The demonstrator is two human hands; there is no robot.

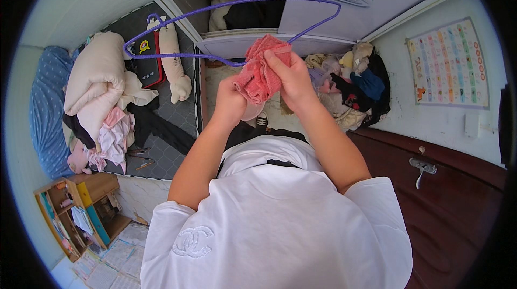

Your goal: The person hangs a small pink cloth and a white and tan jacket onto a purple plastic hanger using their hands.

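Note:
My right hand (294,77) grips a folded pink-red cloth (262,81), with the thumb pressed on its top. My left hand (231,99) holds the lower left side of the same cloth, its fingers mostly hidden. A purple clothes hanger (226,5) reaches out beyond my hands, its long bar on the far side. Both of its sloping arms run in behind the cloth, so the part where they meet is hidden. Below the cloth, the edge of a pale round plastic thing (253,112) shows near my shoe (262,120).
To the left, a bed (169,119) bears a cream quilt (97,71), clothes and a long plush toy (174,63). An open wardrobe (238,34) stands ahead. A clothes pile (347,83) lies on the right, near a dark red door (404,208). A wooden shelf (87,208) is at lower left.

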